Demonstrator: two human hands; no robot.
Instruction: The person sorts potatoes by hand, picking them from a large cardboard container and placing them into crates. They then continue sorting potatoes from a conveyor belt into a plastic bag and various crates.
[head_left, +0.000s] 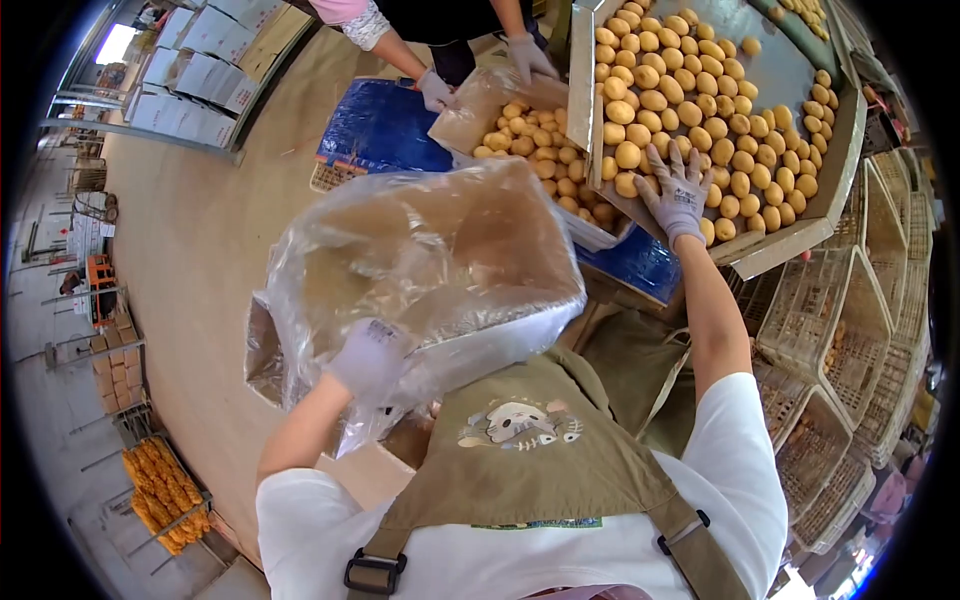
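My right hand (680, 195), in a pale glove, lies with spread fingers on the round yellow-brown fruits (690, 110) at the near edge of a metal sorting tray (740, 65). Gloved too, my left hand (372, 355) is at the near side of a cardboard box (480, 335) lined with clear plastic (400, 220). Its fingers are partly hidden by the plastic, and their grip cannot be made out. No fruit shows in this box. Beyond it stands another box (470, 100) with many fruits inside.
A co-worker's two gloved hands (435, 92) hold the farther box's edges. Blue surfaces (385, 125) lie under and beside that box. Stacked plastic crates (825, 330) stand at the right. White cartons (200, 75) fill a rack at the upper left. Orange net bags (160, 490) are at the lower left.
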